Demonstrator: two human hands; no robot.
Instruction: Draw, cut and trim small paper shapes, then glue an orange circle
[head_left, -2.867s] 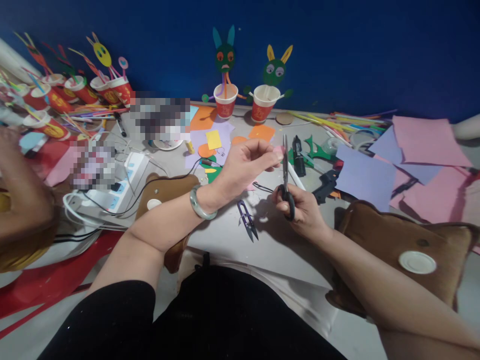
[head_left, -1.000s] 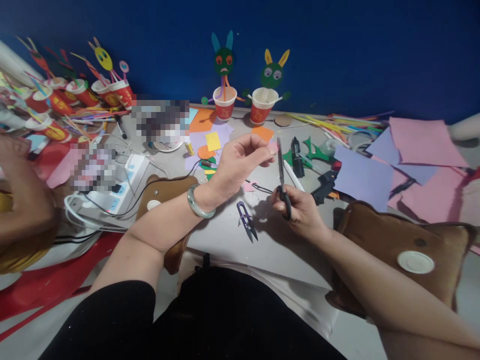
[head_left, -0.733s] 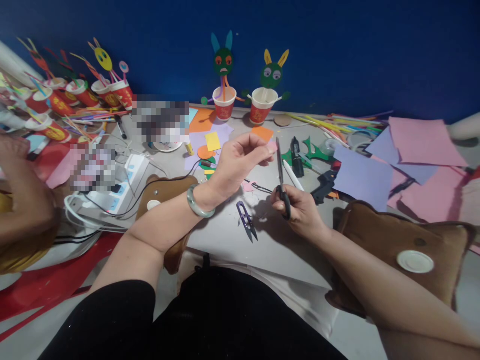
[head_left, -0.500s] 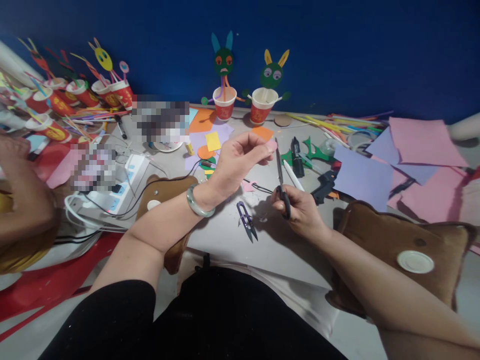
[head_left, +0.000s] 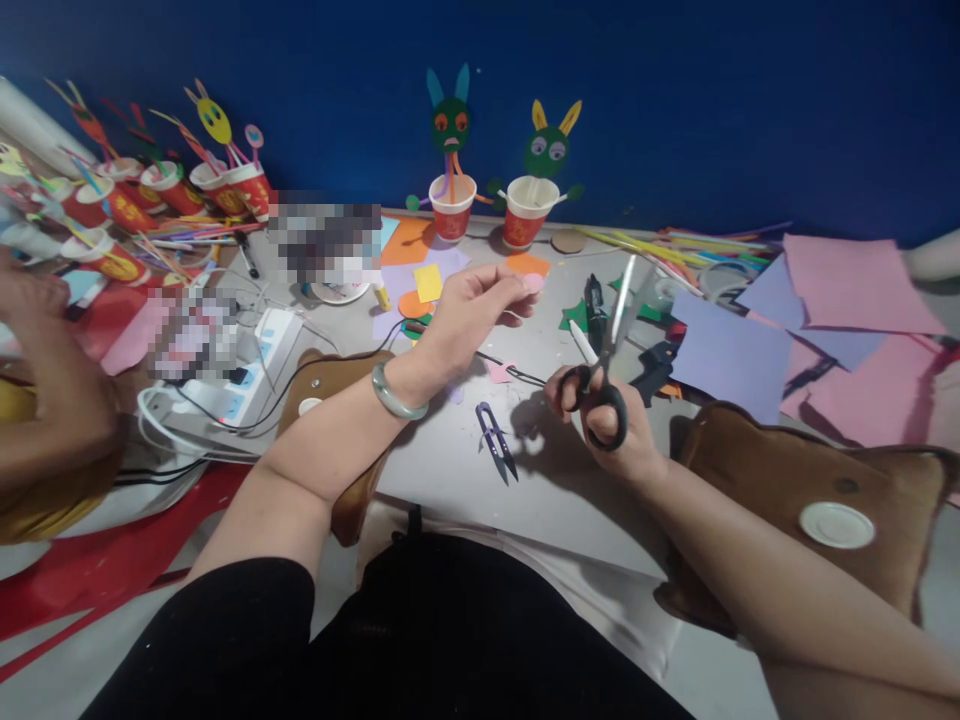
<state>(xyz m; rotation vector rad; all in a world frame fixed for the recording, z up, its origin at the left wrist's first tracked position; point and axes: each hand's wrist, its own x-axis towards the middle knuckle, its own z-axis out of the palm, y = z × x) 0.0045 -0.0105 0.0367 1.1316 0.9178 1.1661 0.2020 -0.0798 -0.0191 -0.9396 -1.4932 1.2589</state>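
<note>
My left hand [head_left: 480, 305] pinches a small pink paper piece [head_left: 533, 284] between thumb and fingertips, above the table. To its right, my right hand [head_left: 607, 420] grips black-handled scissors [head_left: 611, 350], their blades pointing up and away from the paper. Purple thread snips [head_left: 496, 443] lie on the table between my forearms. Behind them rests a pink paper scrap [head_left: 499, 372] beside a black cord. A white pen [head_left: 582, 341] and a black marker [head_left: 595, 310] lie just beyond the scissors.
Two red paper cups [head_left: 453, 208] with green paper-faced figures stand at the back. Pink and purple sheets [head_left: 727, 350] spread on the right, near a brown cushion [head_left: 795, 510]. On the left are a white power strip [head_left: 259, 365], more decorated cups [head_left: 250, 190] and another person's arm [head_left: 56, 390].
My right hand has moved the scissors right, away from the pink paper, and turned them so both handle loops show. My left hand still pinches the paper, shifted slightly left.
</note>
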